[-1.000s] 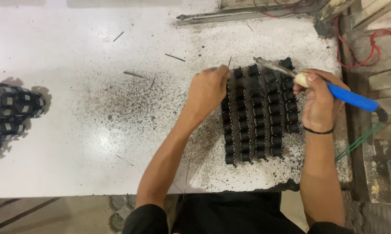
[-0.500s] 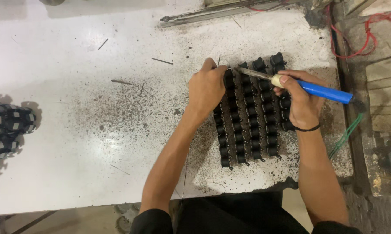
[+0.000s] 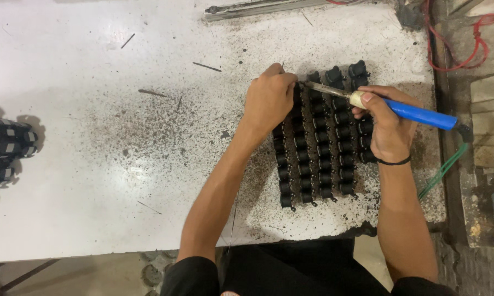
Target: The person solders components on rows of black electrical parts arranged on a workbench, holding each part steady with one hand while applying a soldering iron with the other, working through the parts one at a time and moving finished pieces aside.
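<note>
- The right hand (image 3: 388, 127) is closed round the blue handle of a soldering iron (image 3: 417, 114); the thumb presses on the pale collar where handle meets metal shaft.
- The iron's shaft runs toward 10 o'clock from that hand; its tip ends at the top of the second row of parts, just beside the left hand's knuckles.
- The left hand (image 3: 269, 100) is curled into a fist at the 12 o'clock end of the leftmost row, resting on the parts. A thin dark wire sticks up from its fingers; I cannot tell exactly how it is pinched.
- The small black plastic components (image 3: 318, 153) lie in five close columns on the white, soot-speckled table (image 3: 93, 181), between the two forearms.
- At 9 o'clock, by the table's left edge, sits a separate cluster of black-and-white parts (image 3: 6, 145), well apart from the hands.
- Short dark wire offcuts (image 3: 206, 67) lie scattered at 11 o'clock of the left hand.
- A green cord (image 3: 441, 172) trails from the iron's rear toward 5 o'clock; a red cable (image 3: 449, 49) loops at 1 o'clock.
</note>
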